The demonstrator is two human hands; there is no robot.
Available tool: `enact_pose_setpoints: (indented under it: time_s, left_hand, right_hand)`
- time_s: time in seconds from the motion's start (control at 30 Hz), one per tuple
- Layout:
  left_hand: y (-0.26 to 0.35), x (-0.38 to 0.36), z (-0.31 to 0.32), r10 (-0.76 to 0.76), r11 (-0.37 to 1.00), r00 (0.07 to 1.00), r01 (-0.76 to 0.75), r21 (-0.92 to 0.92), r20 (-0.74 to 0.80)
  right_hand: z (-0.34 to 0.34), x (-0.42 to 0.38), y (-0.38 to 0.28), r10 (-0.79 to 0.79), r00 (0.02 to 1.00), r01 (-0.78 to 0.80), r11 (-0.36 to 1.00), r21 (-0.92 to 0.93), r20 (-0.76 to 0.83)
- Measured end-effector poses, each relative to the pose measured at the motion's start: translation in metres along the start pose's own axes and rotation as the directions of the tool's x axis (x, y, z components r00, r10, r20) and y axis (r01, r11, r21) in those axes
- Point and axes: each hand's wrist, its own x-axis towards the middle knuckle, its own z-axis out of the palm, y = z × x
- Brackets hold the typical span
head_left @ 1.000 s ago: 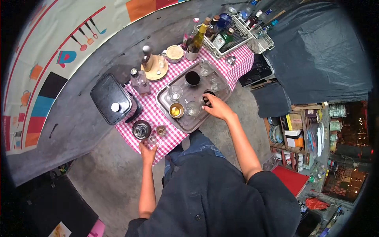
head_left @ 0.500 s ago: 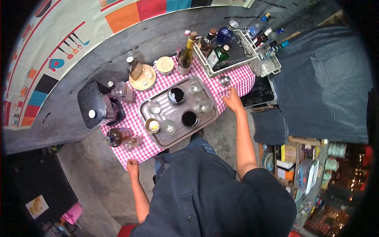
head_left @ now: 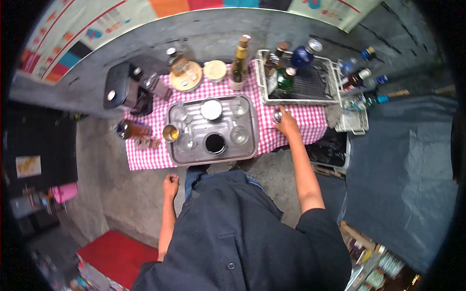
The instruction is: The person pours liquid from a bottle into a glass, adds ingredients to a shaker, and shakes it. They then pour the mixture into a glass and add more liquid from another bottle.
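A person's right hand (head_left: 287, 123) touches a small, shiny metal piece (head_left: 277, 115) right of center in the frame, on a checked table (head_left: 311, 122) beside a brown tray (head_left: 224, 125); from where I stand, I cannot tell whether that grip is closed. The piece looks light, stiff and slick, best held around its sides, while the left hand (head_left: 171, 184), fingers loosely curled, hangs apparently unladen below the tray's left end.

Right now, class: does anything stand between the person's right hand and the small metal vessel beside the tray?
Nothing visible: the right hand is right at the small metal vessel, though contact is unclear. The wire basket stands behind and the tray to the left, neither between them.
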Motion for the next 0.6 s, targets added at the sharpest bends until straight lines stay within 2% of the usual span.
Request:
enact_pose_setpoints:
  time_s: [0.03,0.07,0.13,0.23,0.3,0.33,0.37,0.4,0.47,0.5,0.53,0.57,0.6]
  left_hand:
    - [-0.004,-0.003,0.004,0.013,1.000,1.000,-0.013,0.002,0.017]
    - [-0.008,-0.003,0.007,0.029,1.000,0.999,-0.029,0.000,0.034]
    - [-0.003,-0.003,0.009,0.049,0.998,0.999,-0.049,0.025,-0.010]
    - [0.031,-0.015,0.007,0.075,0.993,0.996,-0.071,0.093,-0.041]
    - [0.058,-0.020,0.003,0.077,0.990,0.995,-0.068,0.120,-0.066]
    - [0.065,-0.020,0.002,0.125,0.988,0.988,-0.115,0.105,-0.087]
    - [0.071,-0.018,0.001,0.173,0.982,0.979,-0.163,0.093,-0.105]
    - [0.078,-0.016,0.001,0.159,0.985,0.980,-0.149,0.084,-0.124]
    - [0.089,-0.007,-0.001,0.254,0.967,0.951,-0.245,0.072,-0.178]
    - [0.092,0.001,-0.003,0.247,0.969,0.950,-0.239,0.066,-0.189]
    - [0.094,0.010,-0.003,0.322,0.946,0.924,-0.304,0.113,-0.204]
    - [0.097,0.019,-0.004,0.398,0.915,0.892,-0.370,0.161,-0.213]
    - [0.103,0.026,-0.005,0.400,0.915,0.891,-0.373,0.156,-0.216]
  right_hand:
    - [0.007,0.004,0.001,0.045,0.999,-0.045,0.999,-0.004,-0.018]
    - [0.015,0.004,0.003,0.031,0.993,-0.036,0.998,-0.046,-0.111]
    - [0.021,0.003,-0.001,0.049,0.980,-0.063,0.996,-0.069,-0.191]
    - [0.018,0.000,0.000,0.075,0.981,-0.077,0.997,-0.005,-0.179]
    - [0.021,0.001,0.013,0.004,0.972,0.007,0.999,0.047,-0.236]
    - [0.025,0.005,0.025,-0.038,0.963,0.060,0.995,0.077,-0.269]
    - [0.020,0.001,0.026,0.001,0.969,0.037,0.988,0.150,-0.248]
    - [0.015,-0.003,0.027,0.041,0.974,0.010,0.975,0.222,-0.224]
    - [0.012,-0.015,0.031,0.114,0.974,-0.023,0.910,0.414,-0.196]
    - [0.021,-0.019,0.040,0.105,0.965,0.013,0.896,0.445,-0.240]
    - [0.024,-0.025,0.041,0.101,0.953,0.048,0.880,0.473,-0.285]
    - [0.028,-0.034,0.042,0.150,0.952,0.011,0.854,0.520,-0.267]
    - [0.026,-0.047,0.032,0.203,0.947,-0.027,0.823,0.567,-0.249]
